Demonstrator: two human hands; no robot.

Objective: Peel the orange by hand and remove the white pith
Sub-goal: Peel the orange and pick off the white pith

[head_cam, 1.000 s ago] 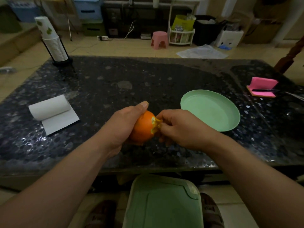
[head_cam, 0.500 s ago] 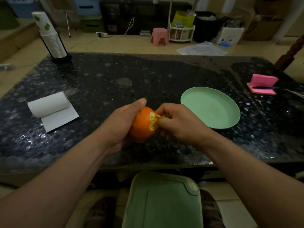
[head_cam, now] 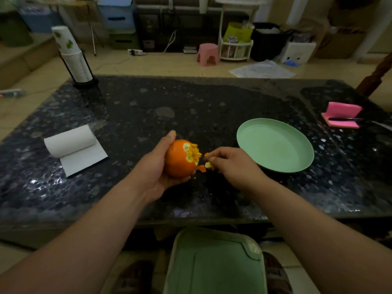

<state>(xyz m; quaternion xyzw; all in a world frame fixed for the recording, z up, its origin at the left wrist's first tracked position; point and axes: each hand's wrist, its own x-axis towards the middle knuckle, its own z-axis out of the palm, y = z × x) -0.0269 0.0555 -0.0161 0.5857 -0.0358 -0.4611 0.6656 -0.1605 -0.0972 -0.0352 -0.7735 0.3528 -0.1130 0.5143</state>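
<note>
Nearest the person, below the table edge and between the feet, stands a pale green plastic bin with its lid closed (head_cam: 214,264).

Above the near part of the dark speckled stone table (head_cam: 191,98), the left hand (head_cam: 154,168) cups the round orange (head_cam: 180,159). Its fingers curl under the fruit and its thumb lies over the top. A small ragged opening in the rind faces right.

The right hand (head_cam: 231,164), fingers bent, pinches a small scrap of orange peel (head_cam: 206,164) just beside that opening. Whether the scrap is joined to the fruit cannot be told.

Judged from this, peeling has barely begun. Recommended procedure:
- Work a thumb under the rind at the edge of the opening.
- Pull low along the surface so that wider strips lift with their pith.
- Turn the fruit in the left hand.

Beyond and to the right lies a shallow mint-green round plate (head_cam: 275,145), which would suit the scraps. To the left lies a partly unrolled white paper roll (head_cam: 72,143).
</note>
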